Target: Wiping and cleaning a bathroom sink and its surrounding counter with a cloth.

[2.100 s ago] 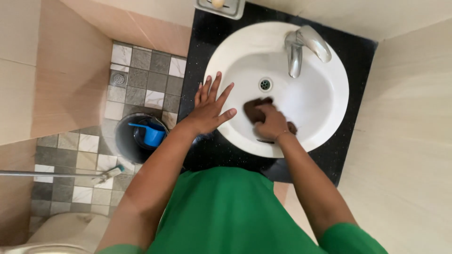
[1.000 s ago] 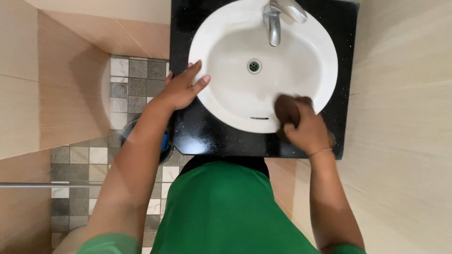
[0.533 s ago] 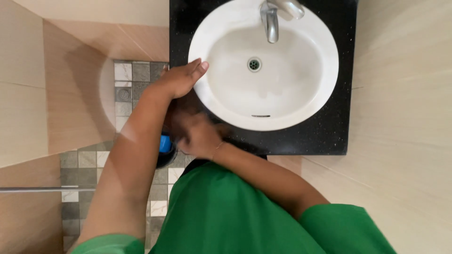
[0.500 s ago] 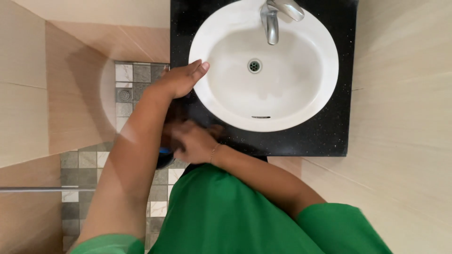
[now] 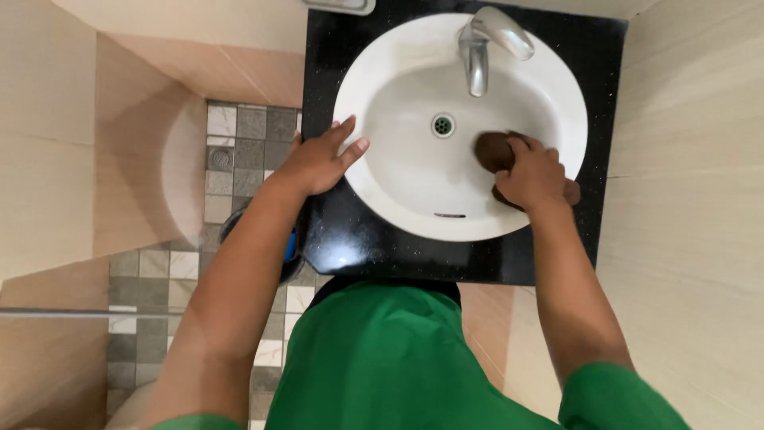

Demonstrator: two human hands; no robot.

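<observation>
A white oval sink [image 5: 398, 171] is set in a black countertop [image 5: 374, 239], with a chrome tap [image 5: 481, 48] at its far rim and a drain [image 5: 443, 125] in the middle. My right hand [image 5: 533, 171] is shut on a brown scrub pad [image 5: 492, 151] and presses it against the inside right of the basin. The fingers of my left hand [image 5: 318, 159] are spread flat on the sink's left rim, holding nothing.
Beige tiled walls close in on both sides. Below the counter's left edge lies a grey and white mosaic floor [image 5: 239, 151] with a dark bucket [image 5: 290, 247] holding something blue. A thin metal bar [image 5: 79, 313] crosses at the lower left.
My right hand with the pad has swung from below the counter's left front edge back up into the basin's right side. My left hand has stayed on the left rim.
</observation>
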